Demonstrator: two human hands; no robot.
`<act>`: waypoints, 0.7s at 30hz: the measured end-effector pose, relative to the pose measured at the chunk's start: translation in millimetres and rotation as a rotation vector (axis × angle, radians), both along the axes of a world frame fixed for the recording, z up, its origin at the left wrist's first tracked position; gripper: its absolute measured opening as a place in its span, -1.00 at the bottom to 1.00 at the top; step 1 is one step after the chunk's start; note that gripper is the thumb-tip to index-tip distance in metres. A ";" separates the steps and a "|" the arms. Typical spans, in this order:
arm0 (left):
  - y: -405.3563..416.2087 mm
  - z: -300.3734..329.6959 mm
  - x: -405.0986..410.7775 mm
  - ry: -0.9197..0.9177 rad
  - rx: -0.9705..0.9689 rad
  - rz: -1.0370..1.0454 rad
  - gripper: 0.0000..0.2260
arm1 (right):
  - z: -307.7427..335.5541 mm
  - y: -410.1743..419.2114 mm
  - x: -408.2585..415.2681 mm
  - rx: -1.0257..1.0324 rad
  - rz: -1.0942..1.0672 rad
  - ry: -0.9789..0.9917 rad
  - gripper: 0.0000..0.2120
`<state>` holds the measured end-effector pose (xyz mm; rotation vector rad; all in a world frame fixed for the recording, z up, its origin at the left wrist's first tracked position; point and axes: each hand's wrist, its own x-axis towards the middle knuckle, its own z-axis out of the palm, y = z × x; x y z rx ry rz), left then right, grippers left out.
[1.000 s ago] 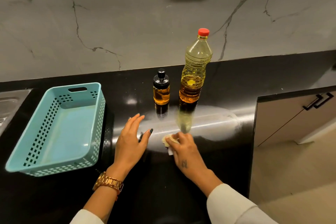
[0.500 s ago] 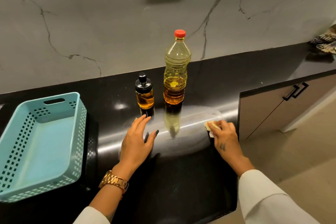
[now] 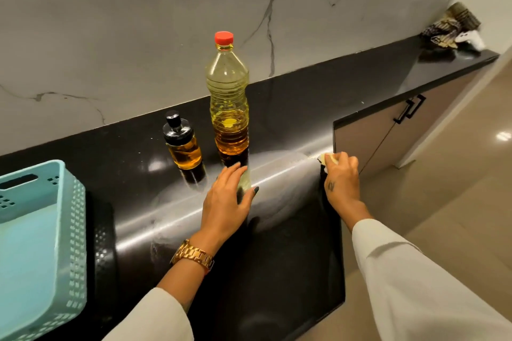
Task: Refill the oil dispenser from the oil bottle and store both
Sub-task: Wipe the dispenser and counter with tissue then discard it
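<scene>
I see the oil bottle (image 3: 227, 97), red-capped and roughly a third full of amber oil, standing upright on the black countertop (image 3: 291, 271) just right of the small oil dispenser (image 3: 182, 144), whose black stopper is on and whose glass body holds oil to well above half. The two stand close together but apart, near the marble backsplash (image 3: 110, 36). The left hand (image 3: 225, 202), a gold watch (image 3: 194, 255) on its wrist, lies flat on the counter just in front of the bottle, fingers straight and spread, holding nothing. The right hand (image 3: 339, 177) sits at the counter's right edge, its fingers curled round a small pale cloth (image 3: 325, 159) pressed against the surface, where a hazy smear runs across the polished stone. A light blue perforated basket (image 3: 74, 219) rests at the far left, well apart from both containers. Along the counter to the far right lies a dark crumpled bundle (image 3: 451, 26); I cannot tell what it is.
</scene>
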<state>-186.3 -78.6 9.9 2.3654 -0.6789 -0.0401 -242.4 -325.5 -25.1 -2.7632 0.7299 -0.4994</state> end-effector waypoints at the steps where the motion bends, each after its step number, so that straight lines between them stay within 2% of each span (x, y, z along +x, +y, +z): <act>1: -6.8 -0.9 -0.6 0.002 0.001 -0.017 -0.53 | 1.0 0.2 -4.6 0.018 -0.035 -0.025 -0.60; 5: -36.4 -2.0 -9.9 0.010 0.012 -0.080 -0.53 | -1.1 -4.2 -34.0 0.201 -0.161 -0.148 -0.65; 10: -79.8 -1.8 -27.9 0.000 -0.007 -0.162 -0.56 | -16.6 -24.0 -73.5 0.243 -0.188 -0.218 -0.69; 13: -111.9 -2.6 -44.1 -0.002 -0.004 -0.198 -0.55 | -28.9 -41.0 -94.8 0.250 -0.256 -0.214 -0.70; 21: -189.7 -4.8 -108.6 0.012 -0.083 -0.225 -0.57 | -50.5 -81.9 -152.1 0.391 -0.204 -0.193 -0.74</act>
